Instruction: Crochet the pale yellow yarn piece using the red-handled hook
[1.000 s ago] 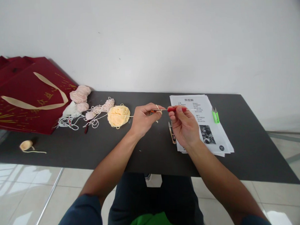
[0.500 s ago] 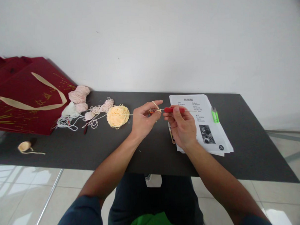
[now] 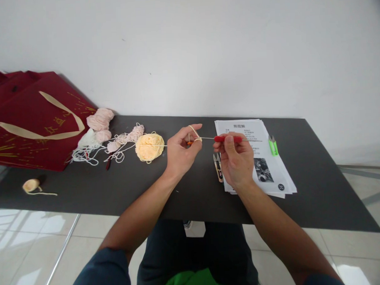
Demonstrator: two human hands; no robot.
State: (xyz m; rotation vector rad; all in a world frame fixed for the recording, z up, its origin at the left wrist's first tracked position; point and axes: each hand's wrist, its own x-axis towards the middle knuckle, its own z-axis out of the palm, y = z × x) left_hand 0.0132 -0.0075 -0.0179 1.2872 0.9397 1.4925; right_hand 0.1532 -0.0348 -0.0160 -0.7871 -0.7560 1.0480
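Note:
My right hand [image 3: 236, 159] is closed around the red handle of a crochet hook [image 3: 227, 138], whose thin metal shaft points left toward my other hand. Thumb and fingers of my left hand [image 3: 183, 149] pinch a small bit of cream yarn [image 3: 198, 138], with a strand looped over the raised index finger. The hook's tip meets the yarn at those fingertips; the exact stitch is too small to make out. Something small and orange [image 3: 190, 143] shows inside the left hand. From behind that hand a strand runs left to a pale yellow yarn ball [image 3: 149, 147].
Printed sheets [image 3: 264, 171] lie under and beyond my right hand, with green snips [image 3: 273, 146] on them and other thread snips [image 3: 218, 167] at their left edge. Pink and white yarn [image 3: 99, 120], a small cream piece [image 3: 31, 185] and a dark red bag [image 3: 36, 118] occupy the left.
My right hand has drawn the crochet hook a little to the right, so more of its shaft shows between the hands. My left hand has shifted slightly left.

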